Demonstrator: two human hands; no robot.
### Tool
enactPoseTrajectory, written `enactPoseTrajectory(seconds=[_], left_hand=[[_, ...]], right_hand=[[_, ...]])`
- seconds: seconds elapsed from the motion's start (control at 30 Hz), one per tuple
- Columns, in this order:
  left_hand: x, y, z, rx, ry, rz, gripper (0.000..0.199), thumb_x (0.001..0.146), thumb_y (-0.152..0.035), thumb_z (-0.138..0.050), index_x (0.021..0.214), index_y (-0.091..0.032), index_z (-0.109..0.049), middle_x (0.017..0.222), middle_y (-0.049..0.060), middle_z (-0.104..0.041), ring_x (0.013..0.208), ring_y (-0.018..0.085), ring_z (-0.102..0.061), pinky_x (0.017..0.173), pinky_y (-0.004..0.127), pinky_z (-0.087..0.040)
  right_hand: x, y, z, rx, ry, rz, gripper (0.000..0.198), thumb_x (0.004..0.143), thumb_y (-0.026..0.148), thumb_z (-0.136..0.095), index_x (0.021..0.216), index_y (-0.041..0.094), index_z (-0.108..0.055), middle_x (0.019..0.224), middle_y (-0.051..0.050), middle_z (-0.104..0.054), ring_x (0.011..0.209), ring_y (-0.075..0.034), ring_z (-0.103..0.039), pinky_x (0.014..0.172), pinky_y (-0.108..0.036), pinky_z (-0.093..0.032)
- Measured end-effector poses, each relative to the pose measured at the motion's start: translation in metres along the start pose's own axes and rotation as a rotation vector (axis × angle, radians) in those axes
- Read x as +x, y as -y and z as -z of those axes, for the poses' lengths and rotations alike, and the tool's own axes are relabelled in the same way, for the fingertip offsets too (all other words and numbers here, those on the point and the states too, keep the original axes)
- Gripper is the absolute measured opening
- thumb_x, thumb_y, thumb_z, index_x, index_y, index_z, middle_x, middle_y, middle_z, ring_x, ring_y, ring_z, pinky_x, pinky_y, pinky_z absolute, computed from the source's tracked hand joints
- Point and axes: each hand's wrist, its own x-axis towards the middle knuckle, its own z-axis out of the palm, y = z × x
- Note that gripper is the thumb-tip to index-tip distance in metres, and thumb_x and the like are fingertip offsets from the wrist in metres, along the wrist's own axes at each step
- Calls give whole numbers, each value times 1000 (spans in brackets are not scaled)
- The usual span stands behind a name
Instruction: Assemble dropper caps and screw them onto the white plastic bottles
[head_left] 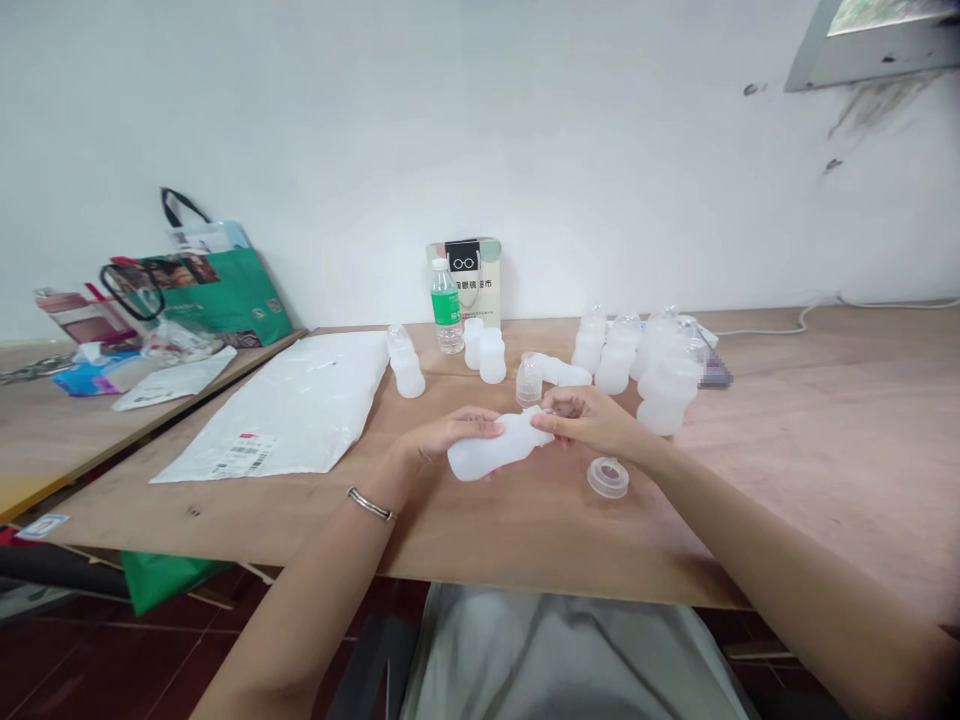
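Note:
A frosted white baby bottle lies tilted in my left hand, its neck pointing right. The fingers of my left hand are wrapped round the bottle's body. My right hand pinches at the bottle's neck end; what else its fingers may hold there is hidden. Just below my right hand, a clear round collar rests on the table. Behind the hands stands a clear dome cap, beside a white bottle lying on its side.
Several capped bottles stand at the right, with another capped bottle left of centre. Two open bottles stand near a water bottle and a paper bag. A white mailing bag covers the table's left part.

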Motion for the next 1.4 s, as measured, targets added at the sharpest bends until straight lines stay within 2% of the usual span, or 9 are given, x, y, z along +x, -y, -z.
enactPoseTrajectory(seconds=[0.13, 0.33, 0.47, 0.63, 0.77, 0.93, 1.1, 1.27, 1.4], left_hand=[[1, 1, 0, 1, 17, -6, 46, 78, -50, -64, 103, -12, -62, 76, 7, -69, 61, 17, -67, 52, 24, -51], [-2, -3, 3, -28, 13, -82, 52, 75, -52, -65, 106, -10, -62, 72, 7, -69, 58, 17, -67, 50, 23, -49], [-4, -4, 2, -12, 11, -67, 55, 73, -53, -67, 107, -10, -62, 72, 7, -68, 58, 17, -66, 51, 23, -49], [-4, -6, -1, 0, -16, -98, 58, 71, -54, -68, 111, -13, -61, 79, 6, -67, 62, 16, -64, 53, 25, -49], [-3, -11, -5, 160, -67, -162, 49, 75, -43, -71, 115, -17, -60, 99, 6, -65, 80, 14, -61, 66, 23, -46], [-2, -13, -9, 202, -100, -192, 47, 77, -41, -69, 117, -20, -58, 106, 5, -61, 87, 14, -57, 70, 23, -43], [3, -9, -13, 281, -195, -225, 52, 73, -32, -73, 120, -23, -52, 115, 5, -58, 103, 18, -54, 83, 28, -43], [2, -10, -10, 252, -153, -259, 45, 78, -38, -67, 118, -22, -53, 117, 7, -57, 105, 20, -53, 85, 31, -43], [2, -8, -10, 333, -158, -307, 47, 78, -36, -68, 119, -21, -50, 114, 7, -57, 103, 20, -54, 86, 31, -43]], right_hand=[[-1, 2, -5, -65, -51, -28, 55, 88, 61, -38, 61, 18, -59, 45, 1, -50, 44, -11, -48, 49, -27, -40], [-2, 4, 0, 21, -37, 241, 46, 70, 42, -74, 110, 27, -58, 113, -4, -62, 99, -19, -60, 85, -34, -50], [-2, 4, -1, 83, -63, 97, 31, 74, 47, -68, 89, 21, -61, 85, -3, -66, 75, -18, -63, 69, -34, -52], [-2, 7, -2, 9, -79, 235, 48, 68, 44, -75, 109, 26, -59, 107, -4, -65, 97, -20, -61, 82, -34, -50], [-1, 6, -3, -65, -194, 99, 32, 72, 51, -68, 78, 20, -61, 74, -2, -64, 70, -18, -60, 64, -32, -49], [0, 4, -2, -59, -156, 248, 41, 71, 45, -71, 104, 24, -58, 97, -4, -62, 81, -17, -59, 71, -31, -48], [2, 0, -6, -102, -299, 85, 34, 73, 51, -68, 76, 20, -53, 69, 0, -57, 60, -13, -50, 55, -28, -40], [1, 0, -3, -43, -151, 256, 45, 75, 44, -69, 112, 25, -53, 97, -3, -60, 78, -16, -55, 69, -30, -46], [1, 1, -3, -89, -204, 223, 39, 69, 45, -73, 95, 22, -56, 82, -1, -58, 68, -14, -52, 62, -30, -45]])
